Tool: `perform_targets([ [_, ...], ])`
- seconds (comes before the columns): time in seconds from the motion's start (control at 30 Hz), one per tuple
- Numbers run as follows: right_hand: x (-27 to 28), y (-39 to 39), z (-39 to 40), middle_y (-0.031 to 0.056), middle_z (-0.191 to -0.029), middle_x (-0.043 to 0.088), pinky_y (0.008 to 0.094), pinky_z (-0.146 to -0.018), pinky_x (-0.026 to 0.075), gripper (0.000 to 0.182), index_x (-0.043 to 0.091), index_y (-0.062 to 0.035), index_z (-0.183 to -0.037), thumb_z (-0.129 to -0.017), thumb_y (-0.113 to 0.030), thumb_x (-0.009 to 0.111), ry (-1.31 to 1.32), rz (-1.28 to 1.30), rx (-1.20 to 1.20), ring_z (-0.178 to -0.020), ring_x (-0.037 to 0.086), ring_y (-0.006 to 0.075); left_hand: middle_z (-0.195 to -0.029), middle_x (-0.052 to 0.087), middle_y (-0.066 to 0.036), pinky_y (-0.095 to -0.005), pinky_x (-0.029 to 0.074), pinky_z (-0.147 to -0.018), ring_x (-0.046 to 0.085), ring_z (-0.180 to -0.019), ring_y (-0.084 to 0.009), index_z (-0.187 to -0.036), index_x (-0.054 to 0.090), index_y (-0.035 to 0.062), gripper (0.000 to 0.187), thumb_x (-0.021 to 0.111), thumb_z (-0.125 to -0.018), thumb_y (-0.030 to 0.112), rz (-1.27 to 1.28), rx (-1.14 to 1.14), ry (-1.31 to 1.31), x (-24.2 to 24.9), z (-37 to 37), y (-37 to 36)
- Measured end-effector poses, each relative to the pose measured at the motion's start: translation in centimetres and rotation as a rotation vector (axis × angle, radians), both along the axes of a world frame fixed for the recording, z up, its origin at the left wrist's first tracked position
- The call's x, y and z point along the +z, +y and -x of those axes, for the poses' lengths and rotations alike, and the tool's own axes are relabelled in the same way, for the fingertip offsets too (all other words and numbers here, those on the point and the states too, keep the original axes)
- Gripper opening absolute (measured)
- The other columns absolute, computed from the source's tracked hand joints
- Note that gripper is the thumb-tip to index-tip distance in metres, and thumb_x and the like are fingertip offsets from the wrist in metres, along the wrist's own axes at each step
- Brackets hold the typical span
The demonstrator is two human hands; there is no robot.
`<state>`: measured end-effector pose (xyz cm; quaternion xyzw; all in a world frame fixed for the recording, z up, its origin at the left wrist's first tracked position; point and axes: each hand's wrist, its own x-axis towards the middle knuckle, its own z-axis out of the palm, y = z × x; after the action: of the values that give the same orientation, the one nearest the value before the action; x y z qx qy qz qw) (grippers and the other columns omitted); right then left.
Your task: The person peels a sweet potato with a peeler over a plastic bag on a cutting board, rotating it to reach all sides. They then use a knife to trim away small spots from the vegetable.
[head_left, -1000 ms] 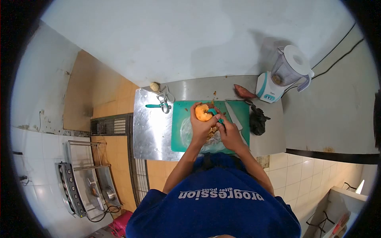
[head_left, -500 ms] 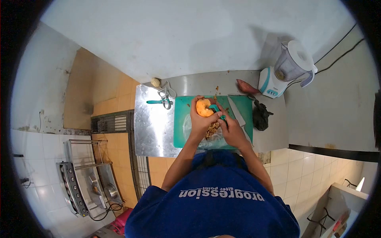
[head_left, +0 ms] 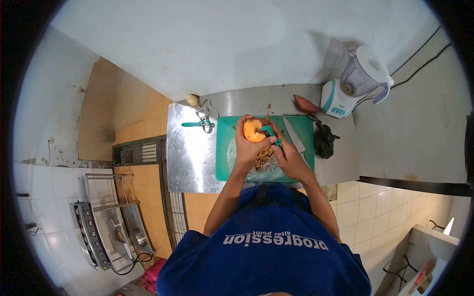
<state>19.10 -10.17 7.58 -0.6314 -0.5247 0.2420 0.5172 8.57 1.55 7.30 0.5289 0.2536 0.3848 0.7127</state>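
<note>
- Orange vegetable (head_left: 253, 133): held above the green board (head_left: 222, 163).
- Left hand (head_left: 248, 153): clasped around the vegetable at its left and near sides.
- Right hand (head_left: 290, 162): gripping the peeler (head_left: 269, 132), positioned at the vegetable's right side. Blade contact cannot be determined.
- Scraps (head_left: 263, 158): heaped, seen between the wrists, with clear plastic (head_left: 269, 175) around them on the board.
- Knife (head_left: 293, 134): flat on the board's right side, tip directed away from the person.
- Black bag (head_left: 324, 141): on the worktop (head_left: 190, 163), just right of the board.
- Red tuber (head_left: 306, 104): beside the blender (head_left: 340, 98).
- Teal handle (head_left: 190, 124): left of the board.
</note>
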Motion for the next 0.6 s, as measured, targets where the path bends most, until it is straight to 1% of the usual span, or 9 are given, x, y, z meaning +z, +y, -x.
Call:
perform_targets([
  [0.07, 0.0, -0.2, -0.2, 0.0197, -0.080, 0.066, 0.0429, -0.072, 0.049, 0.062, 0.018, -0.0133, -0.160, -0.105, -0.022, 0.044, -0.102, -0.105, -0.008, -0.071, 0.064, 0.0371, -0.112, 0.063, -0.011, -0.0302, 0.056, -0.086, 0.063, -0.103, -0.0175, -0.128, 0.042, 0.0047, 0.077, 0.088, -0.066, -0.002, -0.054, -0.044, 0.014, 0.1, 0.2, 0.2],
  [0.13, 2.4, -1.0, -0.3, 0.0211, -0.087, 0.066, 0.0438, -0.076, 0.048, 0.065, 0.009, -0.0125, -0.161, -0.106, -0.027, 0.041, 0.087, 0.288, 0.076, -0.074, 0.062, 0.0388, -0.114, 0.063, -0.010, -0.0304, 0.055, -0.087, 0.062, -0.105, -0.0178, -0.130, 0.042, 0.0045, 0.080, 0.088, -0.065, -0.002, -0.087, -0.074, 0.061, 1.0, 0.6, 0.2],
  [0.27, 2.7, -1.4, 0.0, 0.0271, -0.100, 0.066, 0.0441, -0.077, 0.049, 0.065, 0.007, -0.0132, -0.161, -0.107, -0.030, 0.039, 0.142, 0.428, 0.101, -0.078, 0.064, 0.0397, -0.119, 0.061, -0.010, -0.0310, 0.054, -0.091, 0.061, -0.108, -0.0184, -0.137, 0.040, 0.0043, 0.088, 0.090, -0.065, 0.002, -0.023, -0.153, 0.058, 1.1, 1.1, 0.3],
  [0.33, 1.7, -1.6, 0.8, 0.0197, -0.087, 0.063, 0.0401, -0.072, 0.049, 0.064, 0.008, -0.0144, -0.161, -0.108, -0.031, 0.037, 0.114, 0.222, 0.048, -0.069, 0.060, 0.0311, -0.120, 0.061, -0.010, -0.0312, 0.054, -0.092, 0.061, -0.108, -0.0188, -0.139, 0.040, 0.0044, 0.089, 0.090, -0.065, 0.003, 0.038, -0.167, 0.048, 0.6, 1.6, 0.3],
  [0.37, 1.5, -1.7, 1.1, 0.0197, -0.087, 0.063, 0.0401, -0.072, 0.049, 0.064, 0.008, -0.0144, -0.161, -0.108, -0.031, 0.037, 0.119, 0.224, 0.043, -0.069, 0.060, 0.0311, -0.121, 0.060, -0.010, -0.0313, 0.054, -0.092, 0.061, -0.109, -0.0191, -0.141, 0.040, 0.0044, 0.090, 0.090, -0.066, 0.005, 0.096, -0.182, 0.036, 0.5, 1.7, 0.3],
  [0.43, 1.3, -1.9, 1.4, 0.0060, -0.074, 0.053, 0.0317, -0.063, 0.045, 0.060, 0.012, -0.0158, -0.162, -0.109, -0.032, 0.036, 0.506, 0.194, 0.065, -0.059, 0.047, 0.0169, -0.123, 0.060, -0.010, -0.0315, 0.054, -0.092, 0.061, -0.109, -0.0193, -0.142, 0.039, 0.0042, 0.091, 0.090, -0.066, 0.005, 0.140, -0.206, 0.018, 0.7, 1.9, 0.0],
  [0.47, 1.4, -2.0, 1.5, 0.0060, -0.074, 0.053, 0.0317, -0.063, 0.045, 0.060, 0.012, -0.0158, -0.162, -0.109, -0.032, 0.036, 0.506, 0.195, 0.063, -0.059, 0.047, 0.0169, -0.124, 0.060, -0.010, -0.0316, 0.053, -0.093, 0.061, -0.110, -0.0196, -0.143, 0.039, 0.0041, 0.092, 0.090, -0.067, 0.006, 0.179, -0.222, -0.005, 0.8, 1.9, -0.2],
  [0.53, 2.1, -2.0, 1.4, -0.0010, -0.074, 0.044, 0.0244, -0.058, 0.039, 0.057, 0.017, -0.0167, -0.161, -0.109, -0.030, 0.035, 0.675, 0.234, 0.031, -0.062, 0.037, 0.0086, -0.125, 0.060, -0.011, -0.0317, 0.053, -0.093, 0.061, -0.110, -0.0197, -0.142, 0.039, 0.0038, 0.091, 0.090, -0.067, 0.006, 0.194, -0.232, -0.019, 0.1, 2.0, -0.3],
  [0.6, 2.4, -2.4, 1.1, -0.0001, -0.077, 0.046, 0.0235, -0.057, 0.037, 0.056, 0.018, -0.0168, -0.161, -0.109, -0.029, 0.035, 0.734, 0.259, 0.053, -0.063, 0.037, 0.0082, -0.126, 0.059, -0.011, -0.0319, 0.053, -0.094, 0.061, -0.111, -0.0198, -0.142, 0.039, 0.0035, 0.091, 0.090, -0.067, 0.006, 0.207, -0.245, -0.027, -0.1, 2.2, -0.3],
])
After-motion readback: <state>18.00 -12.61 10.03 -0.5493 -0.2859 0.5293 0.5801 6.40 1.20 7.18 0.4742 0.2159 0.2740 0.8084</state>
